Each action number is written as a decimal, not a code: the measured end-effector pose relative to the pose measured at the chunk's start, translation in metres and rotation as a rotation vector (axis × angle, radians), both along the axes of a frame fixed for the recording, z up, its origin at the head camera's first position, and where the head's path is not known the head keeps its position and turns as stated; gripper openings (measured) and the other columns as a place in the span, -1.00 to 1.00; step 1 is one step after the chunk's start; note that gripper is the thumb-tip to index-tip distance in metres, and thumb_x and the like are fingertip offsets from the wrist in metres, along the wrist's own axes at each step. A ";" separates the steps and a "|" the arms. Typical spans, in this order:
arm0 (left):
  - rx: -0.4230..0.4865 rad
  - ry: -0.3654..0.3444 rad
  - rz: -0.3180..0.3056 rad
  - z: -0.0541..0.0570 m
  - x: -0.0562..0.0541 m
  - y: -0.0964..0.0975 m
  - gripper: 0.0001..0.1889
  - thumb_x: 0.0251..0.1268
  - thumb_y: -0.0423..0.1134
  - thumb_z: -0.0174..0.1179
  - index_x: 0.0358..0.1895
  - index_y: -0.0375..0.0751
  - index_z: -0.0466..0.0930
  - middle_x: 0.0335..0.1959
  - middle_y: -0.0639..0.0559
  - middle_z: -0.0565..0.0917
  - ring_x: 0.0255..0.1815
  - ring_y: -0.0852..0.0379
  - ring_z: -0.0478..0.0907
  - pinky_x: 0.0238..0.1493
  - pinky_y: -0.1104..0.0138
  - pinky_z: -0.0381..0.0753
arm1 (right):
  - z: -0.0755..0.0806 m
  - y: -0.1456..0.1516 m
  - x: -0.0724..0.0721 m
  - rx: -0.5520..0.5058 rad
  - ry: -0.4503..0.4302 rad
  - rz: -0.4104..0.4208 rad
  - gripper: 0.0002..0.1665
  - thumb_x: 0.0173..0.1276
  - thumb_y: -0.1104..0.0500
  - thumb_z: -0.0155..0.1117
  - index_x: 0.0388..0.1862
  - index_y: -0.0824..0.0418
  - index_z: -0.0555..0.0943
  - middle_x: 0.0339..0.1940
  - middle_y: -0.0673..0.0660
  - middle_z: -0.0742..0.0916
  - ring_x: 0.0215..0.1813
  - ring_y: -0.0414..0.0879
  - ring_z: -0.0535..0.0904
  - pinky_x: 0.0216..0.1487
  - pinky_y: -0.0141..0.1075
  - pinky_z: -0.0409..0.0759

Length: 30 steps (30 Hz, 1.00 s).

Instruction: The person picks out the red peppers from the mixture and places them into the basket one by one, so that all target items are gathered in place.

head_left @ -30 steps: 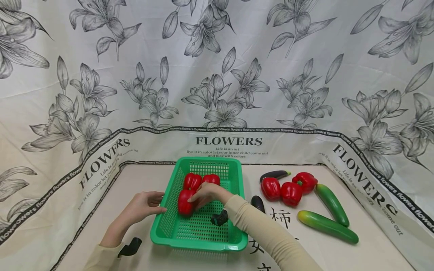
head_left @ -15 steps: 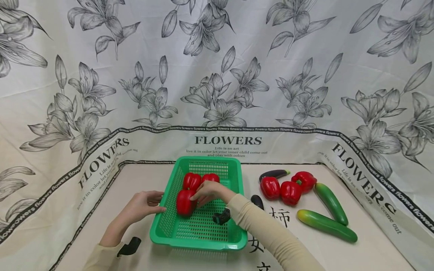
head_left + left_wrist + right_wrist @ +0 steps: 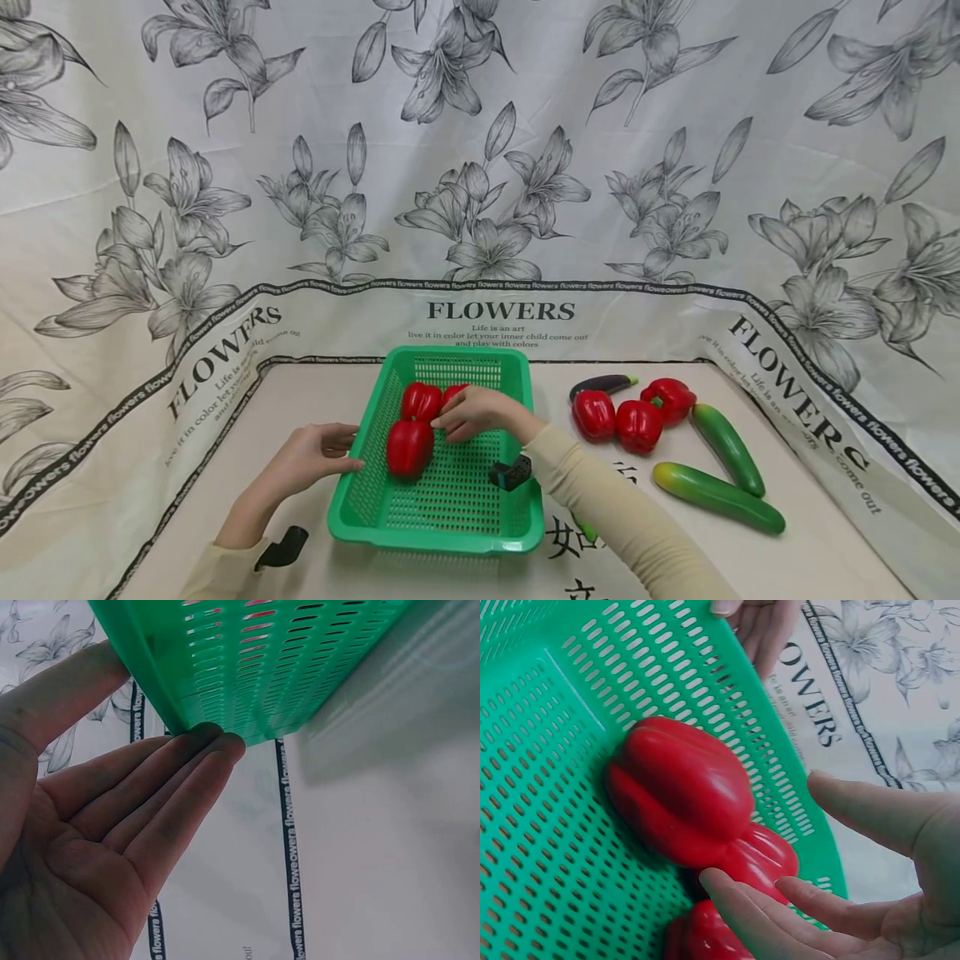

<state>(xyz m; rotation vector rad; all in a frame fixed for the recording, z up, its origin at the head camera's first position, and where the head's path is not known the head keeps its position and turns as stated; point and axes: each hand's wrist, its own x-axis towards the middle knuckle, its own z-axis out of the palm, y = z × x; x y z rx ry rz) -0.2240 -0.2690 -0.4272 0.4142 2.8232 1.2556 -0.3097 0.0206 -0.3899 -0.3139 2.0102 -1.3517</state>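
My left hand (image 3: 315,454) steadies the left rim of a green plastic basket (image 3: 442,540), thumb over the rim and fingers against the outside. In the left wrist view, its fingertips (image 3: 217,739) meet the basket's outer wall. My right hand (image 3: 476,414) hovers inside the basket with nothing in its grasp, thumb and fingers spread apart. Just left of it, a red bell pepper (image 3: 409,448) lies on the basket floor. Behind that pepper are a second bell pepper (image 3: 422,402) and a third (image 3: 452,393), partly covered by the right hand.
Right of the basket lie several red bell peppers (image 3: 639,427), a dark eggplant (image 3: 600,386) and two green cucumbers (image 3: 718,497). The right sleeve (image 3: 615,508) covers most of another item whose green tip (image 3: 586,528) shows. A flower-printed cloth (image 3: 480,208) hangs behind the table.
My right hand has let go of the front bell pepper and moved up and right, away from it. The pepper now lies by itself in the basket. The left hand stays at the rim.
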 end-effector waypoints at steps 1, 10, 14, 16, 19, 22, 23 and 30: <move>0.001 0.000 0.003 0.000 0.000 0.000 -0.34 0.02 -0.07 0.42 0.17 -0.37 0.49 -0.02 -0.19 0.67 -0.04 -0.09 0.66 -0.13 0.23 0.71 | 0.001 0.002 -0.001 0.003 0.003 -0.003 -0.37 0.27 0.20 0.32 0.25 0.48 0.40 0.13 0.43 0.58 0.16 0.24 0.56 0.21 0.03 0.52; 0.008 -0.006 0.005 0.001 0.001 0.000 -0.34 0.02 -0.08 0.42 0.17 -0.38 0.49 -0.01 -0.20 0.67 -0.04 -0.10 0.65 -0.13 0.24 0.71 | 0.010 0.023 -0.003 0.013 0.042 -0.042 -0.36 0.29 0.17 0.31 0.26 0.46 0.39 0.11 0.31 0.62 0.12 0.21 0.59 0.15 -0.03 0.58; 0.007 0.001 -0.015 0.001 0.001 -0.001 -0.35 0.03 -0.08 0.41 0.17 -0.39 0.48 -0.01 -0.22 0.67 -0.04 -0.11 0.65 -0.14 0.26 0.71 | 0.017 0.032 -0.002 0.001 0.027 -0.074 -0.36 0.30 0.17 0.30 0.28 0.44 0.37 0.14 0.35 0.59 0.14 0.23 0.57 0.07 -0.11 0.64; 0.010 0.002 -0.025 0.001 0.001 -0.001 -0.35 0.04 -0.08 0.41 0.17 -0.40 0.48 -0.01 -0.22 0.67 -0.04 -0.12 0.66 -0.15 0.27 0.71 | 0.021 0.036 -0.002 -0.008 0.015 -0.089 -0.38 0.31 0.19 0.28 0.27 0.43 0.38 0.17 0.37 0.56 0.17 0.24 0.55 0.06 -0.13 0.65; 0.017 0.001 -0.032 0.000 0.002 -0.001 -0.36 0.05 -0.09 0.41 0.17 -0.40 0.48 -0.01 -0.23 0.67 -0.04 -0.12 0.66 -0.15 0.28 0.71 | 0.026 0.043 -0.002 -0.023 -0.003 -0.106 -0.40 0.33 0.19 0.26 0.28 0.42 0.37 0.19 0.38 0.54 0.19 0.25 0.53 0.09 -0.12 0.63; 0.021 -0.003 -0.034 0.000 0.002 -0.001 -0.36 0.05 -0.09 0.40 0.17 -0.40 0.48 -0.01 -0.23 0.66 -0.04 -0.12 0.65 -0.15 0.28 0.71 | 0.030 0.049 -0.002 -0.018 0.005 -0.107 -0.40 0.34 0.18 0.25 0.28 0.40 0.37 0.21 0.38 0.53 0.16 0.21 0.57 0.10 -0.13 0.63; 0.022 -0.004 -0.032 0.000 0.002 -0.001 -0.36 0.05 -0.09 0.41 0.17 -0.39 0.48 -0.01 -0.23 0.66 -0.03 -0.12 0.65 -0.15 0.28 0.71 | 0.032 0.052 -0.002 -0.017 0.006 -0.108 -0.40 0.34 0.18 0.25 0.29 0.41 0.37 0.22 0.39 0.52 0.14 0.19 0.59 0.11 -0.13 0.62; 0.012 -0.004 -0.016 0.002 0.001 -0.001 -0.36 0.03 -0.09 0.42 0.16 -0.37 0.49 0.00 -0.22 0.66 -0.02 -0.12 0.65 -0.13 0.24 0.71 | 0.039 0.069 -0.006 0.011 0.060 -0.136 -0.39 0.32 0.14 0.28 0.28 0.36 0.39 0.12 0.28 0.63 0.06 0.12 0.65 0.07 -0.15 0.64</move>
